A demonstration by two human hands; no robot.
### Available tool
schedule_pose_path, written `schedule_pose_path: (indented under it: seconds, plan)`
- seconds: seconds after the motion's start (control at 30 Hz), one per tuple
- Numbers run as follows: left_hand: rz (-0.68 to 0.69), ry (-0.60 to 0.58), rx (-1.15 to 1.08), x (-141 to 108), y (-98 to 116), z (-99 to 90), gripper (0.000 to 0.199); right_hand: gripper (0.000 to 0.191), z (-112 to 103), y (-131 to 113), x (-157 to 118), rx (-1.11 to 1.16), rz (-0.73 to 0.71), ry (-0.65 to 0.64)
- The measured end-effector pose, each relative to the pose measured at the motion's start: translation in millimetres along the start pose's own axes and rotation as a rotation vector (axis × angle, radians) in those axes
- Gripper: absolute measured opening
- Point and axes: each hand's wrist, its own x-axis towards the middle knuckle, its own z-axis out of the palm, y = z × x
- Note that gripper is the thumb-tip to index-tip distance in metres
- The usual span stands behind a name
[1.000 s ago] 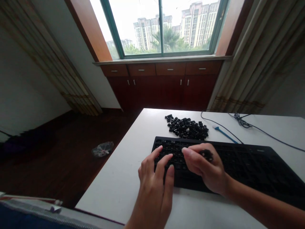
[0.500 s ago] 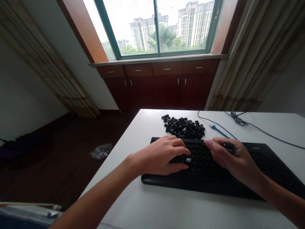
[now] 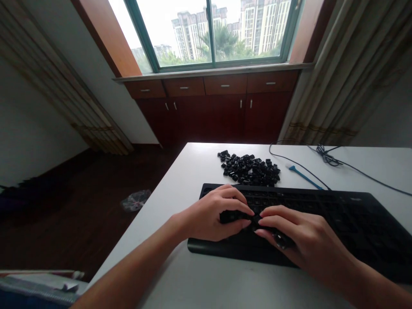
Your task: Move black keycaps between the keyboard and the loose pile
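Observation:
A black keyboard (image 3: pixel 341 221) without many of its keycaps lies on the white table, partly hidden under both hands. Over its left half, my left hand (image 3: pixel 214 214) has thumb and index finger closed at a small black keycap (image 3: pixel 256 220). Facing it, my right hand (image 3: pixel 304 236) touches the same keycap with its fingertips. Several dark pieces, apparently more keycaps (image 3: pixel 281 240), are tucked under the curled fingers of that hand. Just behind the keyboard is a heap of loose black keycaps (image 3: pixel 251 169).
A blue plastic tool (image 3: pixel 305 177) lies behind the keyboard, right of the heap. A black cable (image 3: pixel 357 171) with a bundled part runs across the table's back right. On the floor to the left is a clear plastic bag (image 3: pixel 135 201).
My right hand has come left and down, from above the keyboard's middle to my left fingertips, with the dark pieces still in it. My left hand has hardly moved. The view has tilted slightly downward.

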Motion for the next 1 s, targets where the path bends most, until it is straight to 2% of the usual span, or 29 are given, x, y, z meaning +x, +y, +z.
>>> schedule_pose_path:
  seconds: [0.1,0.23,0.43,0.53,0.67,0.77,0.9,1.0]
  plan:
    - [-0.022,0.025,0.025,-1.8,0.6,-1.2,0.026,0.012,2.3,-0.9,2.2,0.001,0.007,0.013]
    - [-0.028,-0.015,0.069,-3.5,0.8,-0.3,0.029,0.013,3.3,-0.5,2.3,0.02,0.031,0.001]
    - [-0.005,-0.051,0.086,-3.6,0.7,0.2,0.029,0.033,0.8,0.0,-1.8,0.098,-0.041,-0.034]
    - [0.021,-0.076,0.067,-2.7,2.7,-1.0,0.027,0.037,-1.4,-1.9,-1.8,0.128,-0.002,-0.083]
    - [0.025,-0.063,0.048,-1.4,4.8,-2.2,0.023,0.032,-3.3,-5.3,-0.3,0.136,0.067,-0.111]
    - [0.022,-0.05,0.033,-1.0,4.1,-2.1,0.021,0.027,-2.9,-6.9,-0.1,0.123,0.068,-0.089]
    - [0.024,-0.044,0.029,-1.4,2.4,-1.7,0.021,0.03,-1.6,-7.2,-0.6,0.098,0.072,-0.033]
    - [0.038,-0.051,0.048,-1.8,2.6,-1.6,0.02,0.026,-1.2,-7.8,0.8,0.095,0.061,-0.057]
